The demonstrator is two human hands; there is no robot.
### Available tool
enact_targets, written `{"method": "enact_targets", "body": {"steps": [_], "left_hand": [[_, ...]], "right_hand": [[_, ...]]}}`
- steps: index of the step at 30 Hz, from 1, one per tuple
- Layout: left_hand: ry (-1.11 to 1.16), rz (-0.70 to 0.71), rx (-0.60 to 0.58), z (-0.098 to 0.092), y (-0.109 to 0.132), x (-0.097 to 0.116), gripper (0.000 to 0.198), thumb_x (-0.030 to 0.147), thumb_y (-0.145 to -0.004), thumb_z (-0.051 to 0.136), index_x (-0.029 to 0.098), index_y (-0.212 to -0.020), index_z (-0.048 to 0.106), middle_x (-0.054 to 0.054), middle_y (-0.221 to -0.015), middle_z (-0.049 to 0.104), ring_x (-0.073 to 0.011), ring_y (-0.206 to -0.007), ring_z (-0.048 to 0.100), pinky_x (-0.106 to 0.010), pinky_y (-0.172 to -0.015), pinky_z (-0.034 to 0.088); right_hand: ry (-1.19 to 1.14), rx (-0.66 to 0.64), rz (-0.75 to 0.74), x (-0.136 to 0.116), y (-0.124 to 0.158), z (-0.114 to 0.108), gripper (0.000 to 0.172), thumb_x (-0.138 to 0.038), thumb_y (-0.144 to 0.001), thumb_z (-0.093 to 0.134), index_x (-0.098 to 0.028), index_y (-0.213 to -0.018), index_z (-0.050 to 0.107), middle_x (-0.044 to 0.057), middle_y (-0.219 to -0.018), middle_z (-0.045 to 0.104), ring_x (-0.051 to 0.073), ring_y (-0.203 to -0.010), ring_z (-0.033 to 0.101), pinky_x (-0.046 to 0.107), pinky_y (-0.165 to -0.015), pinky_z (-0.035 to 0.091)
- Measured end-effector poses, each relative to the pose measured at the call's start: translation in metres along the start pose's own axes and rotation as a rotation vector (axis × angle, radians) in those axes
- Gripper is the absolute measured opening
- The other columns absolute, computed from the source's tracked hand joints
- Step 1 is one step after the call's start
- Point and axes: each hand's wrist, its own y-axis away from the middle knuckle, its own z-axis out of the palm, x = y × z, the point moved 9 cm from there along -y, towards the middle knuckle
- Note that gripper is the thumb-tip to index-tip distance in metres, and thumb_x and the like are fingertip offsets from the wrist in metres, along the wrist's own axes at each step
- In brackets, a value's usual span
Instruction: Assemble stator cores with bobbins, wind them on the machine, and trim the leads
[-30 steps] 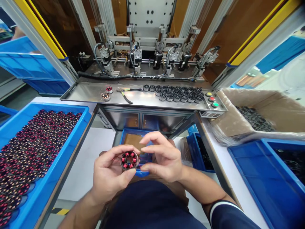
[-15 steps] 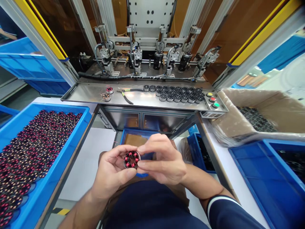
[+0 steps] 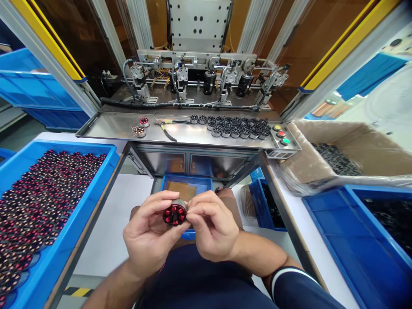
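My left hand (image 3: 148, 234) holds a wound motor stator (image 3: 174, 214) between thumb and fingers, above my lap. Its open face, with red coils and dark slots, is turned towards me, and the grey metal side shows above. My right hand (image 3: 214, 225) is closed in a pinch against the stator's right edge. Whatever sits between those fingertips is hidden. A thin red wire hangs below my left hand.
Ahead, a metal ledge carries two wound stators (image 3: 140, 131), cutting pliers (image 3: 165, 129), rows of black stators (image 3: 241, 127) and push buttons (image 3: 281, 134). A blue bin (image 3: 111, 151) full of wound stators stands left; a lined carton (image 3: 370, 171) and blue crate (image 3: 334, 231) stand right. The machine (image 3: 199, 81) rises behind.
The stator has tilted, so its side now shows above the coil face. My right fingers have drawn into a tighter pinch at its right edge. The machine's upright rods are no longer raised.
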Motion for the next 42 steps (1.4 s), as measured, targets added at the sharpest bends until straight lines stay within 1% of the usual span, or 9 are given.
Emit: {"method": "enact_targets", "body": {"steps": [4, 7, 10, 14, 26, 30, 33, 38, 42], "left_hand": [[0.095, -0.084, -0.015, 0.002, -0.001, -0.01, 0.049, 0.004, -0.065, 0.085, 0.026, -0.106, 0.068, -0.005, -0.119, 0.069, -0.0172, -0.098, 0.072, -0.025, -0.082, 0.061], [0.202, -0.231, -0.104, 0.006, -0.002, -0.024, 0.059, 0.028, -0.066, 0.089, 0.026, -0.119, 0.064, -0.009, -0.125, 0.066, -0.0208, -0.101, 0.07, -0.029, -0.085, 0.06], [0.221, -0.369, -0.256, 0.011, 0.001, -0.037, 0.06, 0.052, -0.07, 0.082, 0.02, -0.119, 0.065, -0.009, -0.1, 0.069, -0.0187, -0.086, 0.069, -0.025, -0.074, 0.058], [0.265, -0.437, -0.405, 0.017, 0.008, -0.043, 0.04, 0.05, -0.088, 0.064, 0.019, -0.114, 0.064, -0.007, -0.081, 0.069, -0.0178, -0.068, 0.066, -0.028, -0.063, 0.056], [0.334, -0.363, -0.343, 0.013, 0.002, -0.042, 0.034, 0.045, -0.092, 0.058, 0.026, -0.12, 0.064, -0.012, -0.103, 0.07, -0.02, -0.071, 0.069, -0.031, -0.056, 0.059], [0.238, -0.141, -0.27, 0.0, -0.005, -0.028, 0.015, 0.023, -0.091, 0.063, 0.026, -0.099, 0.075, -0.011, -0.121, 0.068, -0.0243, -0.103, 0.069, -0.036, -0.081, 0.06], [0.222, -0.06, -0.233, -0.004, -0.004, -0.021, 0.026, 0.01, -0.083, 0.07, 0.028, -0.101, 0.075, -0.007, -0.119, 0.071, -0.025, -0.112, 0.068, -0.04, -0.093, 0.058], [0.417, -0.187, -0.19, 0.002, -0.003, -0.025, 0.034, 0.024, -0.072, 0.085, 0.032, -0.102, 0.072, -0.001, -0.103, 0.077, -0.0284, -0.117, 0.067, -0.044, -0.099, 0.055], [0.494, -0.44, -0.182, 0.009, -0.004, -0.042, 0.044, 0.055, -0.075, 0.077, 0.024, -0.106, 0.072, -0.009, -0.105, 0.076, -0.0279, -0.107, 0.07, -0.037, -0.086, 0.059]], "right_hand": [[-0.06, -0.022, 0.053, 0.01, -0.001, 0.003, 0.011, -0.02, -0.094, 0.058, -0.018, -0.085, 0.063, 0.005, -0.075, 0.062, 0.016, -0.071, 0.061, 0.03, -0.063, 0.054], [-0.035, -0.061, 0.008, 0.012, -0.006, 0.001, 0.011, -0.02, -0.094, 0.057, -0.018, -0.085, 0.063, 0.005, -0.076, 0.062, 0.016, -0.071, 0.061, 0.03, -0.061, 0.054], [-0.005, -0.097, -0.025, 0.013, -0.01, -0.001, 0.01, -0.02, -0.095, 0.057, -0.018, -0.086, 0.063, 0.005, -0.076, 0.063, 0.016, -0.07, 0.061, 0.029, -0.061, 0.053], [0.009, -0.144, -0.076, 0.011, -0.014, -0.001, 0.009, -0.019, -0.095, 0.058, -0.017, -0.087, 0.063, 0.006, -0.076, 0.063, 0.015, -0.07, 0.06, 0.028, -0.061, 0.053], [0.037, -0.161, 0.026, 0.014, -0.02, -0.002, 0.01, -0.015, -0.092, 0.06, -0.016, -0.082, 0.064, 0.003, -0.072, 0.063, 0.014, -0.068, 0.06, 0.027, -0.062, 0.052], [-0.005, -0.181, 0.108, 0.019, -0.021, -0.001, 0.012, -0.015, -0.091, 0.063, -0.016, -0.079, 0.064, 0.003, -0.071, 0.063, 0.013, -0.067, 0.058, 0.026, -0.062, 0.05], [-0.043, -0.208, 0.102, 0.017, -0.022, 0.0, 0.014, -0.015, -0.092, 0.061, -0.016, -0.078, 0.062, 0.002, -0.066, 0.061, 0.013, -0.066, 0.057, 0.026, -0.061, 0.05], [0.019, -0.25, -0.092, 0.0, -0.024, -0.004, 0.01, -0.017, -0.094, 0.059, -0.015, -0.085, 0.063, 0.006, -0.072, 0.065, 0.015, -0.07, 0.061, 0.027, -0.062, 0.054], [0.122, -0.282, -0.258, -0.011, -0.022, -0.005, 0.006, -0.016, -0.094, 0.059, -0.015, -0.09, 0.063, 0.008, -0.078, 0.067, 0.014, -0.071, 0.065, 0.024, -0.06, 0.057]]}}
